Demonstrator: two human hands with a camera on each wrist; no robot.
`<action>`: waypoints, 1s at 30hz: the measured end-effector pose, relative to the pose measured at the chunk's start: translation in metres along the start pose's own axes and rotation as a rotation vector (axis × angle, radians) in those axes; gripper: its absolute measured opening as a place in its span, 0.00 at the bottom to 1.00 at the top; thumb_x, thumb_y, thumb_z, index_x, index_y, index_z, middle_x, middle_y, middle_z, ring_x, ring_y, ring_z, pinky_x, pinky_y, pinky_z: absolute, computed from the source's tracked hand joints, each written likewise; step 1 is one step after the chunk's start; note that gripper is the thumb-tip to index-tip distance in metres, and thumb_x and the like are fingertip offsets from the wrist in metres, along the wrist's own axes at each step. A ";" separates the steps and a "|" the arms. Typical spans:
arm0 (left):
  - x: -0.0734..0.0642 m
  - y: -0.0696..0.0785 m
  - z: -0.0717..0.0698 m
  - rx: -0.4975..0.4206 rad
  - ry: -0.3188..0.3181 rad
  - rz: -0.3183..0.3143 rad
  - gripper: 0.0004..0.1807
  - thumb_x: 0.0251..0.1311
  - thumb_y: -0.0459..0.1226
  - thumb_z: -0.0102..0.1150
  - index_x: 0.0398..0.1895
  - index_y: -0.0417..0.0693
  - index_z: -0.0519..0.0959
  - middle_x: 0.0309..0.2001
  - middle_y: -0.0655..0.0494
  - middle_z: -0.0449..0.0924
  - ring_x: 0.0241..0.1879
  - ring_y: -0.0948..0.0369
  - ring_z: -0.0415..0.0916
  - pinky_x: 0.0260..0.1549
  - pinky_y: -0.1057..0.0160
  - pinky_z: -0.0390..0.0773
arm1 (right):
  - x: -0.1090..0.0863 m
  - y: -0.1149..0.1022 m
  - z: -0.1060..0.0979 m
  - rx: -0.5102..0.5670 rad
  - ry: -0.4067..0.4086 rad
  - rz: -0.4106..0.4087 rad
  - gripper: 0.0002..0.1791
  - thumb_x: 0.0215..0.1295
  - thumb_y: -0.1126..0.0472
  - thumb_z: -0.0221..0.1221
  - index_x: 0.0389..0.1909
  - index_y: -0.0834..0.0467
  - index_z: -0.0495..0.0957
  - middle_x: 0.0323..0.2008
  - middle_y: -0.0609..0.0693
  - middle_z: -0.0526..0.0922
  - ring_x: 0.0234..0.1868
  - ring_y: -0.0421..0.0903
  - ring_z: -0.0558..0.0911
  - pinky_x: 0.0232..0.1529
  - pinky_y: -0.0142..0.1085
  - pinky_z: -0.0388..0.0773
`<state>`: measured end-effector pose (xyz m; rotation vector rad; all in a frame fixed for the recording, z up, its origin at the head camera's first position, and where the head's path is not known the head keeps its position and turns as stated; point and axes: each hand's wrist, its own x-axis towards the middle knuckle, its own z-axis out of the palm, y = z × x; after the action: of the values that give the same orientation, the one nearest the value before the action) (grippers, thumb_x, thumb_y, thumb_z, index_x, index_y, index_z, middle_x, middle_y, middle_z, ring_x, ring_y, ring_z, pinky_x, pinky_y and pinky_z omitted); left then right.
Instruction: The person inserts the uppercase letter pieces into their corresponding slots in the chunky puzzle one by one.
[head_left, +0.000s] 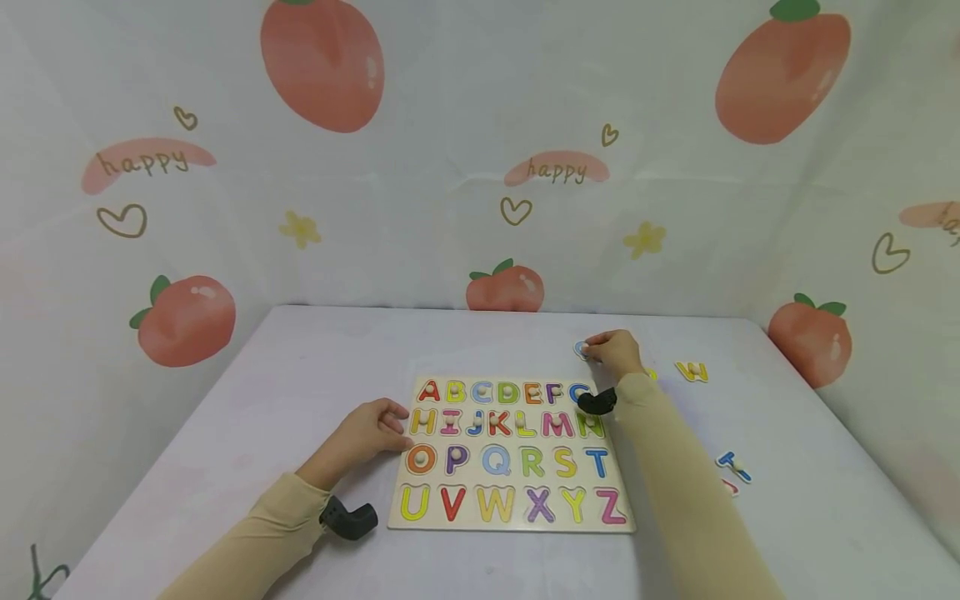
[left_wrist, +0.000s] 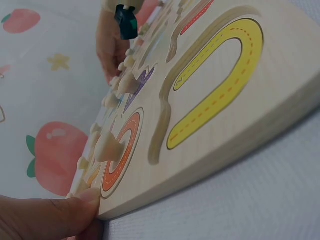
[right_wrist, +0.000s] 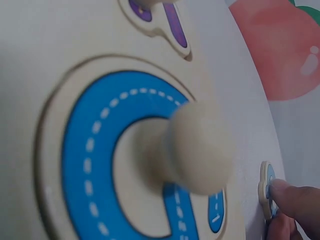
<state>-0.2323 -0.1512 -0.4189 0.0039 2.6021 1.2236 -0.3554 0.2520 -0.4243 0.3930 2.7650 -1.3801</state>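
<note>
A wooden alphabet puzzle board lies on the table. Knobbed letter pieces sit in its slots from A through P; the slots from Q to Z show their printed letters without knobs. Beyond the board's far right corner, my right hand pinches a light blue letter piece between thumb and fingers. Its exact letter is partly hidden. My left hand rests its fingertips against the board's left edge. In the left wrist view the thumb touches the edge near the orange O piece.
A yellow W piece lies at the back right. To the right of the board are a blue T piece and a red-marked piece, partly covered by the right sleeve. Another yellow piece peeks out behind the right wrist.
</note>
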 end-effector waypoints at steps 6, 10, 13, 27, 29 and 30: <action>0.002 -0.001 0.000 -0.003 0.001 -0.001 0.25 0.46 0.33 0.73 0.49 0.37 0.76 0.33 0.52 0.77 0.31 0.61 0.73 0.31 0.65 0.72 | -0.002 -0.003 0.000 0.009 0.006 0.005 0.15 0.64 0.60 0.62 0.46 0.67 0.82 0.36 0.54 0.84 0.31 0.40 0.76 0.33 0.29 0.70; 0.001 -0.001 0.000 -0.001 -0.002 0.001 0.25 0.46 0.33 0.73 0.49 0.37 0.76 0.33 0.52 0.76 0.30 0.61 0.73 0.31 0.65 0.72 | -0.009 -0.010 -0.002 0.020 -0.029 -0.041 0.16 0.65 0.58 0.61 0.48 0.66 0.81 0.42 0.58 0.84 0.37 0.44 0.79 0.42 0.34 0.74; 0.001 0.000 -0.001 0.006 -0.002 0.001 0.26 0.46 0.33 0.73 0.49 0.37 0.75 0.33 0.51 0.77 0.30 0.61 0.73 0.31 0.65 0.72 | -0.018 -0.020 -0.003 0.038 -0.095 -0.102 0.18 0.65 0.55 0.61 0.49 0.64 0.80 0.47 0.59 0.83 0.45 0.50 0.80 0.54 0.43 0.72; 0.003 -0.004 0.000 0.022 0.000 0.000 0.25 0.46 0.34 0.73 0.49 0.37 0.76 0.33 0.52 0.77 0.30 0.60 0.73 0.31 0.65 0.72 | -0.128 -0.061 0.042 -0.071 -0.448 -0.404 0.06 0.60 0.60 0.66 0.36 0.58 0.83 0.29 0.46 0.82 0.30 0.41 0.78 0.35 0.34 0.75; 0.004 -0.004 -0.001 0.024 -0.001 0.006 0.26 0.46 0.33 0.73 0.49 0.37 0.76 0.33 0.52 0.77 0.30 0.60 0.73 0.31 0.64 0.72 | -0.138 -0.058 0.048 -0.079 -0.488 -0.428 0.05 0.59 0.60 0.67 0.34 0.57 0.83 0.28 0.45 0.81 0.29 0.40 0.76 0.34 0.32 0.75; 0.004 -0.003 0.000 0.024 0.000 0.003 0.25 0.46 0.33 0.73 0.49 0.37 0.76 0.33 0.52 0.77 0.30 0.60 0.73 0.31 0.64 0.72 | -0.142 -0.057 0.051 -0.086 -0.503 -0.439 0.05 0.58 0.61 0.67 0.34 0.57 0.83 0.28 0.45 0.81 0.29 0.39 0.76 0.33 0.32 0.74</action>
<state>-0.2359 -0.1531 -0.4222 0.0124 2.6177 1.1935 -0.2361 0.1489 -0.3920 -0.5248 2.5417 -1.1970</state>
